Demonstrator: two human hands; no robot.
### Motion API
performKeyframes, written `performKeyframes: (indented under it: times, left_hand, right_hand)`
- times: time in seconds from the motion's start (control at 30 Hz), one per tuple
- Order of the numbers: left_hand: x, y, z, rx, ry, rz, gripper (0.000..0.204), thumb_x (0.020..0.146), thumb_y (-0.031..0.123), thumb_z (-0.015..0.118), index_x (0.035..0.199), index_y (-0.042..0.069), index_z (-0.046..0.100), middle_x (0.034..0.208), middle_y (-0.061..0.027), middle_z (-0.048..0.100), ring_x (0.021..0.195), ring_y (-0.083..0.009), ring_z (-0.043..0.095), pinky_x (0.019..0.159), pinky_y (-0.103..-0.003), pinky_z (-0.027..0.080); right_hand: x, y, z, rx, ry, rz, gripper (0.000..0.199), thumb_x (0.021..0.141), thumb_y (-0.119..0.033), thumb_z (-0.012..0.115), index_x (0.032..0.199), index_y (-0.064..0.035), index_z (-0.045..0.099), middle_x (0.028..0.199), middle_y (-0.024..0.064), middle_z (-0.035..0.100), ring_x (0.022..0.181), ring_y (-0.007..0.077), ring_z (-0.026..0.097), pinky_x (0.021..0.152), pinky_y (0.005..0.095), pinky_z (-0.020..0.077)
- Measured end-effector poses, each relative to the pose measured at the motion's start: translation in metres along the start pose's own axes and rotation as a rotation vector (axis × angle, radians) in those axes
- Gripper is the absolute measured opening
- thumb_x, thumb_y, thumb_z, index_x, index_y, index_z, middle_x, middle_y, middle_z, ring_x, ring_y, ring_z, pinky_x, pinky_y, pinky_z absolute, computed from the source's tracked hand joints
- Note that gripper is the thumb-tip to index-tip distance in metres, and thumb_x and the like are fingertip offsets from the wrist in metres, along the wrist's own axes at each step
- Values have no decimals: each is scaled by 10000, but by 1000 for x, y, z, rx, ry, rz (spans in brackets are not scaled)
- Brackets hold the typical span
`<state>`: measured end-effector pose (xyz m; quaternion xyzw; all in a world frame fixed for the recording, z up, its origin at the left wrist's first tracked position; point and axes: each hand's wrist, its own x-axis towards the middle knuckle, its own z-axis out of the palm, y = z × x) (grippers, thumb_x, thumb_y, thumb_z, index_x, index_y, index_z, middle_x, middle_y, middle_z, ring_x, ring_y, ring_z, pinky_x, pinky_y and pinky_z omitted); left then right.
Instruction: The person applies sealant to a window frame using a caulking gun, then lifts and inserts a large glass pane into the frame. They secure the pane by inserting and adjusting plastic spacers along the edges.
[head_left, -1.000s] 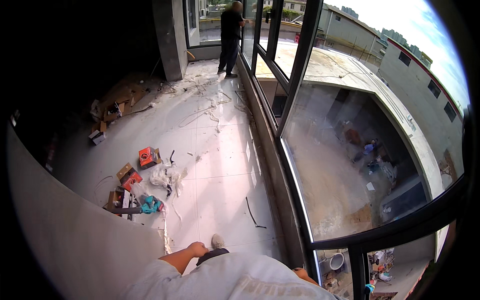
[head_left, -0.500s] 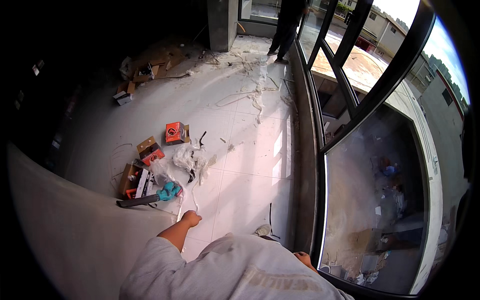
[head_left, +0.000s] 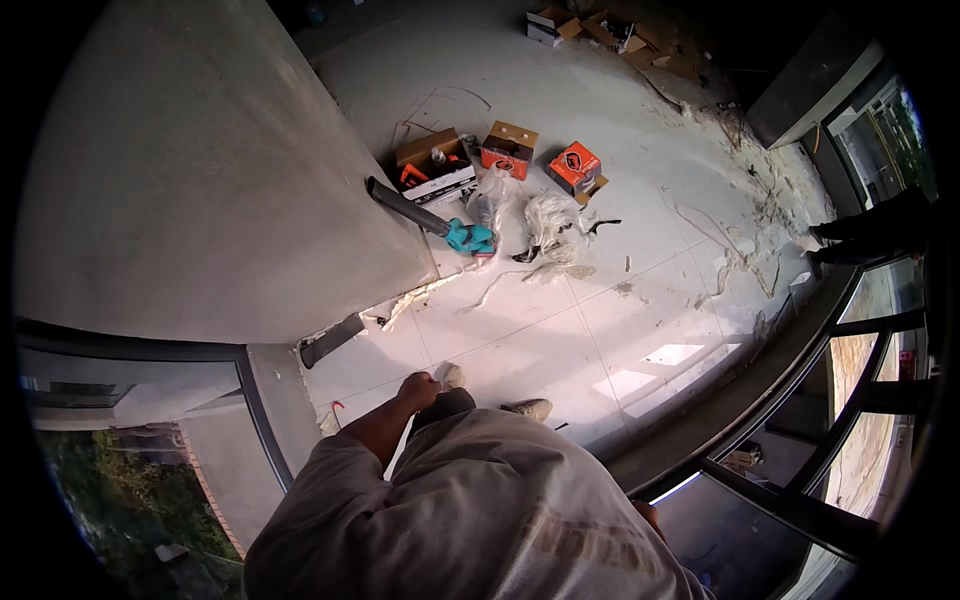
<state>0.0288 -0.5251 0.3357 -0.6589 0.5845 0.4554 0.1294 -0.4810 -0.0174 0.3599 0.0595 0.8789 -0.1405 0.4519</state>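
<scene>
My left hand [head_left: 420, 389] hangs in front of my body with the fingers curled closed; what is inside, if anything, is hidden. It is nearest to my shoe [head_left: 453, 377] on the pale tiled floor. Only a sliver of my right hand [head_left: 648, 514] shows past my grey shirt, by the window frame, and its fingers are hidden. Beyond the left hand, a teal blower [head_left: 470, 237] with a long black nozzle lies by the wall corner. Crumpled clear plastic [head_left: 553, 220] lies beside it.
An opened box [head_left: 440, 170] with orange items and two red-orange boxes, one [head_left: 508, 150] in the middle and another [head_left: 575, 168] to its right, stand beyond the blower. Dark window frames [head_left: 790, 500] run along the right. A person in dark trousers [head_left: 870, 235] stands far right. Debris litters the floor.
My view has swung left: the boxes and blower now sit higher and further right, and a left-hand window has appeared. My left hand stays closed; less of my right hand shows.
</scene>
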Motion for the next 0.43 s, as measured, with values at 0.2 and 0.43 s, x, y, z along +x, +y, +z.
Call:
performKeyframes:
  times: [0.2,0.43]
  left_hand:
    - [-42,-117,27,-14,24,-112,530,873,483,631,1010,-12,763,1073,-246,749,1060,-400,708,936,-478,552]
    - [-56,-224,41,-68,-33,-181,608,939,568,560,1156,36,761,1291,-275,681,1226,-429,641,1029,-506,515]
  right_hand:
    - [131,-204,-105,287,175,-139,249,986,-301,594,829,-110,573,573,46,513,413,182,491,358,356,347]
    - [50,-464,116,136,-231,-574,173,964,-214,621,846,-105,557,690,23,557,530,135,552,421,270,352]
